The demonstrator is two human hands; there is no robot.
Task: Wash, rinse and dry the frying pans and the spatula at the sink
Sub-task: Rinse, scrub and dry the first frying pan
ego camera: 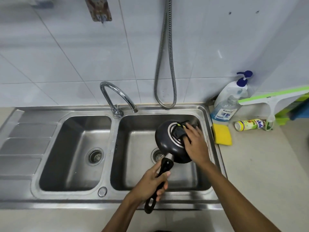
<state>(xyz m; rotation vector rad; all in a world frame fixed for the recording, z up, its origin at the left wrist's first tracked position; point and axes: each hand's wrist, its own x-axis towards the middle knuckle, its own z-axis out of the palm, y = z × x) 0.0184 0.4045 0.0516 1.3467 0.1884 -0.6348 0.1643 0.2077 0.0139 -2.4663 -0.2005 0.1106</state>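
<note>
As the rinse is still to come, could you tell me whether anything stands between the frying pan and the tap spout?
Nothing visible does. The left hand holds the frying pan upside down over the right basin, and only bare steel lies between it and the tap spout.

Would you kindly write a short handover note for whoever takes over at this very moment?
The left hand grips the handle of the pan, held upside down over the right basin.
The right hand presses a dark scrubber on the pan's base.
No water runs from the tap.
Done: nothing clearly finished.
Left: finish scrubbing, rinse, dry. The other pan and the spatula are not clearly in view.
</note>
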